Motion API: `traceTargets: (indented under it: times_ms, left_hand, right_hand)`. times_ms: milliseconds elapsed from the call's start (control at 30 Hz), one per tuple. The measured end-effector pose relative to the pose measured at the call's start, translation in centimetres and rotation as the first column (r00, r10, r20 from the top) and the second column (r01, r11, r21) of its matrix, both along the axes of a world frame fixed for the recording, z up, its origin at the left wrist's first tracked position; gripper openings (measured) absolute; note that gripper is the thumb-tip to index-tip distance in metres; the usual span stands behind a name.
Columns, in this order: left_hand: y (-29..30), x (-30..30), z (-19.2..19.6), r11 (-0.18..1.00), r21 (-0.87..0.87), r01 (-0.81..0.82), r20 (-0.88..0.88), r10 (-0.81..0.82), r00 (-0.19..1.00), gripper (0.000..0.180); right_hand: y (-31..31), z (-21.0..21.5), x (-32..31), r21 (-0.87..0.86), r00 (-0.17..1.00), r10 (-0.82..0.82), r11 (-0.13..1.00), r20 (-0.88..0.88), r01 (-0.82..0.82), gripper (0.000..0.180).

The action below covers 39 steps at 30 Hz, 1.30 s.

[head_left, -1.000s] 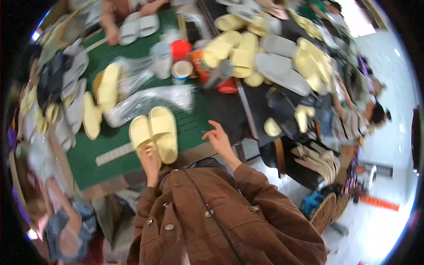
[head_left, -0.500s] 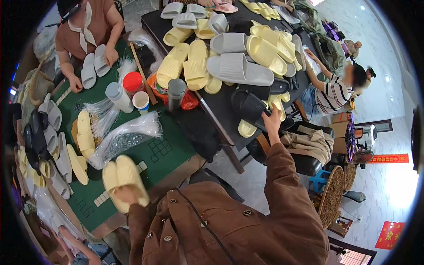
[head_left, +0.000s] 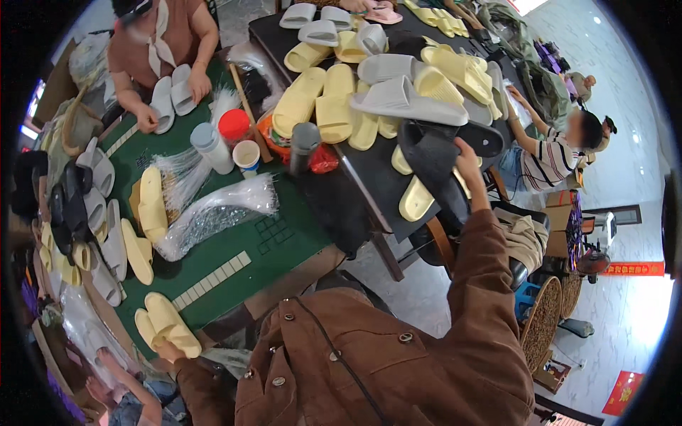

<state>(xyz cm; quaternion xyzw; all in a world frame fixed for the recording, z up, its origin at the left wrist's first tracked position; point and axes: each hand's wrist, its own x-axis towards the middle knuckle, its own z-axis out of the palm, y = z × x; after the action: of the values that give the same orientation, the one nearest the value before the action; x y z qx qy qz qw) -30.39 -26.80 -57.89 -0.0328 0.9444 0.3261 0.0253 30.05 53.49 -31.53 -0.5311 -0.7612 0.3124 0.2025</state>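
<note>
My left hand [head_left: 169, 351] grips a pair of pale yellow slippers [head_left: 168, 323] at the near left edge of the green table; the slippers partly hide its fingers. My right hand [head_left: 467, 162], arm stretched out, is closed on a black slipper [head_left: 433, 165], tilted above the dark table's near edge. Another black slipper [head_left: 484, 139] lies just beyond that hand. A yellow slipper [head_left: 416, 199] rests at the table edge, left of the held black one. A grey slipper [head_left: 408, 103] lies on the heap behind my right hand.
The green table [head_left: 298, 231] bears a plastic-bag bundle [head_left: 213, 221], a red-lidded jar [head_left: 234, 126], a paper cup [head_left: 246, 156] and a grey tumbler [head_left: 305, 145]. Across it a person [head_left: 160, 64] handles grey slippers [head_left: 163, 103]. More slippers crowd the left edge. A chair [head_left: 444, 245] stands below my right arm.
My left hand has carried the yellow slippers left to the green table's near left edge. My right hand has raised the black slipper off the heap. The view has shifted slightly.
</note>
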Motion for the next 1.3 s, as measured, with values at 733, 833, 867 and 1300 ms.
traceTargets:
  times_ms: [733,833,867,1300]
  left_hand:
    - [30.1,21.1,13.7,0.727,0.685,-0.049,0.545,-0.467,0.696,0.073]
    - [30.9,22.3,12.4,0.680,0.734,-0.001,0.439,-0.472,0.764,0.082]
    - [30.9,22.3,11.5,0.712,0.699,0.065,0.408,-0.472,0.782,0.082]
    - [25.0,21.0,8.1,0.938,0.200,0.281,0.291,-0.331,0.897,0.080]
  right_hand:
    - [-32.4,-15.8,-31.7,-0.341,0.951,0.307,0.890,-0.043,-0.303,0.058]
    - [-31.0,-13.1,-30.1,-0.343,0.857,0.512,0.816,0.054,-0.465,0.061]
    - [-29.9,-12.7,-29.0,-0.353,0.810,0.585,0.766,0.037,-0.537,0.056]
    - [-24.3,-16.0,-32.4,0.042,0.571,0.616,0.659,0.542,-0.751,0.028]
